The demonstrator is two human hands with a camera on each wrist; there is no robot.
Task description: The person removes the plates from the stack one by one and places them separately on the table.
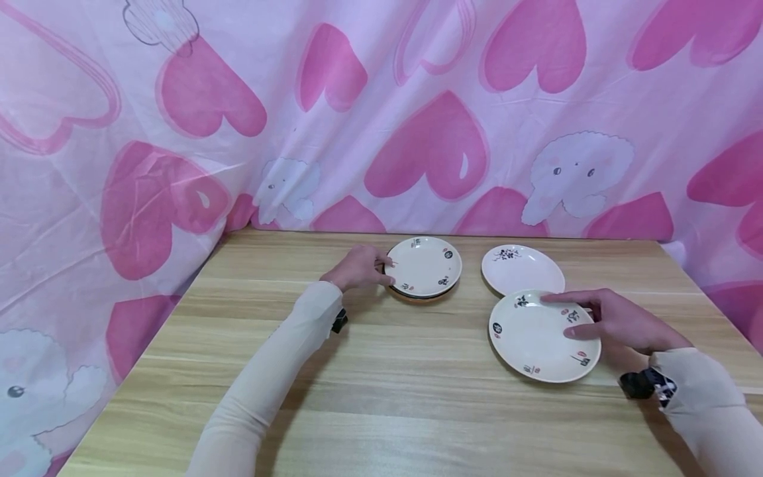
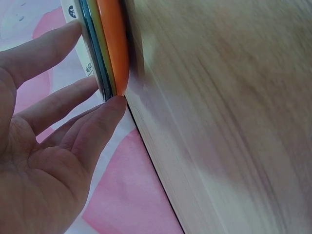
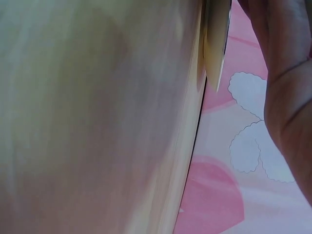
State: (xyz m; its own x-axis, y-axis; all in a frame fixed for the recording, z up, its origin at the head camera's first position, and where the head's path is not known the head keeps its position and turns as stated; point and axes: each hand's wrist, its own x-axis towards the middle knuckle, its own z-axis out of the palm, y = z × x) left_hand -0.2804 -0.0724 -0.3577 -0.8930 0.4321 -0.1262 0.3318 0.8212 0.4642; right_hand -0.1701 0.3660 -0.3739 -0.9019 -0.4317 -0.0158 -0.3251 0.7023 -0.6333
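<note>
A stack of plates (image 1: 417, 262) stands near the back of the table, a cream patterned plate on top. Dark, yellow-green and orange (image 2: 113, 41) rims show below it in the left wrist view. My left hand (image 1: 362, 266) holds the stack's left edge, one digit against the cream rim and another fingertip by the orange plate's lower edge. To the right, my right hand (image 1: 626, 321) grips another cream patterned plate (image 1: 539, 341) at its right rim, thumb on its upper face. That plate overlaps the front of a pinkish-white plate (image 1: 524, 270) with a dark floral print. The right fingertips are outside the right wrist view.
The wooden table (image 1: 381, 411) carries all the plates. A pink cloth with hearts (image 1: 426, 149) hangs right behind its back edge and along the left side. Dark wrist devices (image 1: 646, 384) sit at both sleeve cuffs.
</note>
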